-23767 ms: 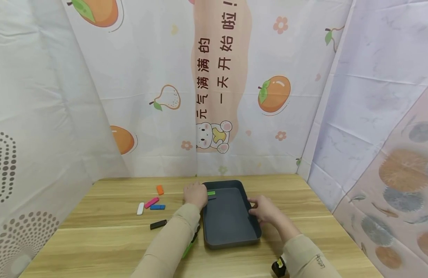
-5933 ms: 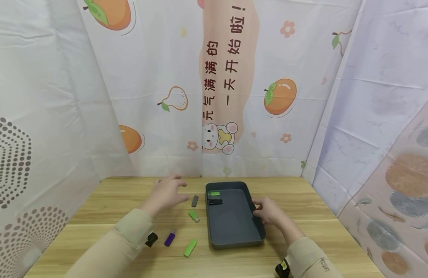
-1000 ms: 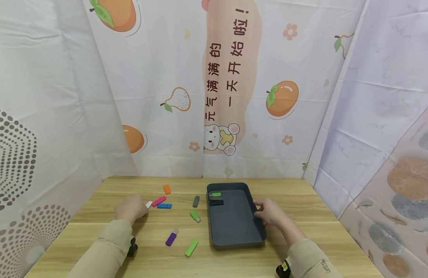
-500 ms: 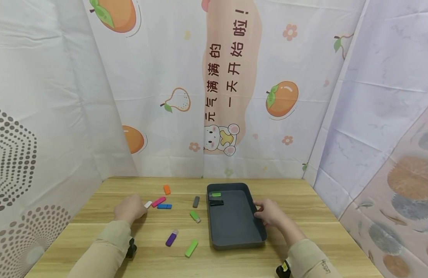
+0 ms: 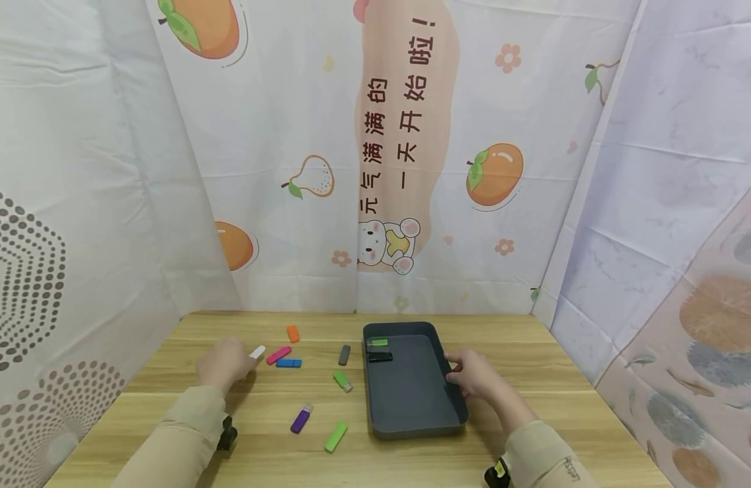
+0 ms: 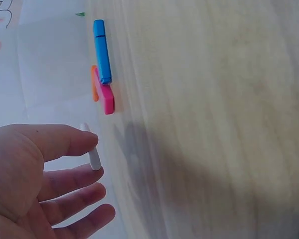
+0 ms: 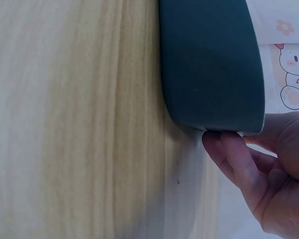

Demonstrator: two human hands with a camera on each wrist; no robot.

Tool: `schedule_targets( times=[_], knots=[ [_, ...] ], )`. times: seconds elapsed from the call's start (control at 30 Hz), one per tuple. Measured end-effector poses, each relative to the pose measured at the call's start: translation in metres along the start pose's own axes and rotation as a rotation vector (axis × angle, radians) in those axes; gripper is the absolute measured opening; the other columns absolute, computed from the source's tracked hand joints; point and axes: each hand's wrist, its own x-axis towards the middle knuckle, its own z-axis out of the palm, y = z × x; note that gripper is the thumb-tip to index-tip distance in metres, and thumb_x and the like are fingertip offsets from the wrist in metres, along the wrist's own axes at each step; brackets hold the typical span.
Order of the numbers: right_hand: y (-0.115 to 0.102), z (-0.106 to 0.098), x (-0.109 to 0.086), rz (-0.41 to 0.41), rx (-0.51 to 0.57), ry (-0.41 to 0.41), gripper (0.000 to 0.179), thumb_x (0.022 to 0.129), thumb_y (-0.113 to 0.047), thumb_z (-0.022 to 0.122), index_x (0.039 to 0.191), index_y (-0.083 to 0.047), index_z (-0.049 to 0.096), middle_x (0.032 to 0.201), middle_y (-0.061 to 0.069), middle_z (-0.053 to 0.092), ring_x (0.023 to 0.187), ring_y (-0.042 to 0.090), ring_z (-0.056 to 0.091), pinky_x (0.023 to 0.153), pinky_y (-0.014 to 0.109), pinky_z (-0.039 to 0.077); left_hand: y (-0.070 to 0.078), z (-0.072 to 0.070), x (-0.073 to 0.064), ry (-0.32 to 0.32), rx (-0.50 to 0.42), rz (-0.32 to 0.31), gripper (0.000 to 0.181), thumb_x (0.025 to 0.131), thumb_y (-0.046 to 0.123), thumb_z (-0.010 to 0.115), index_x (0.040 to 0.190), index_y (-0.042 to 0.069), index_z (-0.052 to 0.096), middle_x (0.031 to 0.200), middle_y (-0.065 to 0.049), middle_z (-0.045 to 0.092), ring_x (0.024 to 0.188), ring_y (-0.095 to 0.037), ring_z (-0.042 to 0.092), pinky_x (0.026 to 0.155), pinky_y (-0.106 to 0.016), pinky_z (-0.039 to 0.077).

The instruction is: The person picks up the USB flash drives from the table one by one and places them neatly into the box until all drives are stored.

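Observation:
My left hand (image 5: pixel 221 366) is at the left of the table. Its thumb and a fingertip pinch a white USB stick (image 6: pixel 94 158), raised off the wood in the left wrist view; the other fingers are spread. Just beyond it lie a pink USB stick (image 5: pixel 279 355), a blue one (image 5: pixel 289 363) and an orange one (image 5: pixel 293 333). My right hand (image 5: pixel 471 373) grips the right wall of a dark grey tray (image 5: pixel 406 434), fingertips against the outside in the right wrist view. Inside the tray's far left corner lie a green USB stick (image 5: pixel 379 343) and a black USB stick (image 5: pixel 380 357).
Between left hand and tray lie a grey USB stick (image 5: pixel 344 355), a green one with its metal plug showing (image 5: pixel 342 381), a purple one (image 5: pixel 301 418) and a light green one (image 5: pixel 335 436). A printed curtain (image 5: pixel 290 271) hangs behind the wooden table (image 5: pixel 272 468).
Over the last second my left hand has drawn slightly left and lifted the white USB stick. Since the oldest frame, several sticks have come to lie left of the tray. The right hand stays put.

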Motion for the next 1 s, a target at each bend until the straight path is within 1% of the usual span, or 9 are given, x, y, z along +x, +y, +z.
schedule_targets(
  times=[0.07,0.13,0.23,0.37,0.5,0.57,0.8,0.93,1.0],
  knots=[
    [0.0,-0.001,0.0,-0.003,-0.002,-0.004,0.054,0.091,0.008,0.066,0.144,0.005,0.052,0.09,0.013,0.07,0.059,0.022,0.066,0.049,0.04,0.058,0.001,-0.001,-0.001,-0.004,-0.009,-0.001,0.042,0.095,0.043,0.067,0.071,0.009,0.067,0.067,-0.004,0.061,0.061,-0.021,0.053,0.055,-0.038,0.042],
    [0.0,-0.001,0.0,-0.002,0.004,-0.004,0.054,0.091,0.008,0.066,0.144,0.005,0.052,0.091,0.014,0.07,0.059,0.023,0.066,0.05,0.04,0.058,0.002,-0.002,-0.001,0.0,-0.013,0.013,0.045,0.095,0.046,0.067,0.07,0.009,0.067,0.066,-0.003,0.061,0.06,-0.021,0.053,0.054,-0.037,0.04],
    [0.0,0.0,0.0,0.002,0.01,-0.002,0.055,0.091,0.008,0.067,0.144,0.005,0.052,0.091,0.014,0.07,0.06,0.023,0.067,0.05,0.041,0.058,0.004,-0.004,0.001,0.011,0.0,0.039,0.044,0.093,0.046,0.069,0.07,0.01,0.066,0.064,-0.003,0.061,0.058,-0.02,0.053,0.052,-0.036,0.04],
    [0.0,0.0,0.0,0.005,0.006,0.002,0.055,0.091,0.009,0.067,0.144,0.005,0.053,0.091,0.014,0.07,0.061,0.023,0.067,0.05,0.041,0.058,0.006,-0.007,0.003,0.02,0.009,0.066,0.036,0.092,0.038,0.072,0.069,0.011,0.066,0.063,-0.003,0.062,0.058,-0.021,0.054,0.051,-0.037,0.04],
    [0.0,0.0,-0.001,0.007,0.006,0.002,0.055,0.091,0.009,0.067,0.143,0.005,0.053,0.091,0.014,0.07,0.062,0.024,0.068,0.05,0.041,0.058,0.01,-0.011,0.003,0.03,0.014,0.083,0.025,0.089,0.025,0.071,0.069,0.011,0.065,0.065,-0.003,0.058,0.059,-0.022,0.053,0.051,-0.037,0.041],
    [0.0,0.0,-0.001,0.008,0.01,0.001,0.055,0.091,0.009,0.067,0.143,0.005,0.053,0.092,0.014,0.07,0.063,0.024,0.068,0.05,0.041,0.058,0.013,-0.012,0.002,0.031,0.02,0.096,0.023,0.088,0.021,0.07,0.069,0.011,0.064,0.065,-0.003,0.057,0.059,-0.022,0.052,0.05,-0.036,0.041],
    [0.0,0.0,0.0,0.013,0.015,-0.003,0.055,0.091,0.009,0.067,0.144,0.005,0.052,0.093,0.015,0.07,0.065,0.024,0.069,0.051,0.041,0.058,0.03,-0.02,-0.001,0.031,0.039,0.156,0.017,0.09,0.02,0.071,0.078,0.009,0.069,0.067,-0.003,0.057,0.06,-0.021,0.052,0.051,-0.034,0.041],
    [0.0,0.001,0.001,0.013,0.011,-0.003,0.055,0.091,0.008,0.067,0.144,0.005,0.053,0.092,0.014,0.07,0.065,0.023,0.068,0.051,0.041,0.058,0.041,-0.021,-0.002,0.021,0.055,0.17,0.019,0.092,0.025,0.073,0.082,0.009,0.07,0.069,-0.002,0.058,0.062,-0.021,0.052,0.053,-0.034,0.041],
    [0.0,0.001,0.001,0.011,0.013,-0.002,0.054,0.091,0.009,0.067,0.143,0.005,0.053,0.091,0.014,0.07,0.064,0.023,0.068,0.05,0.041,0.058,0.046,-0.022,-0.003,0.026,0.061,0.185,0.023,0.092,0.029,0.075,0.083,0.009,0.071,0.07,-0.002,0.058,0.063,-0.02,0.053,0.054,-0.035,0.042]
  ],
)
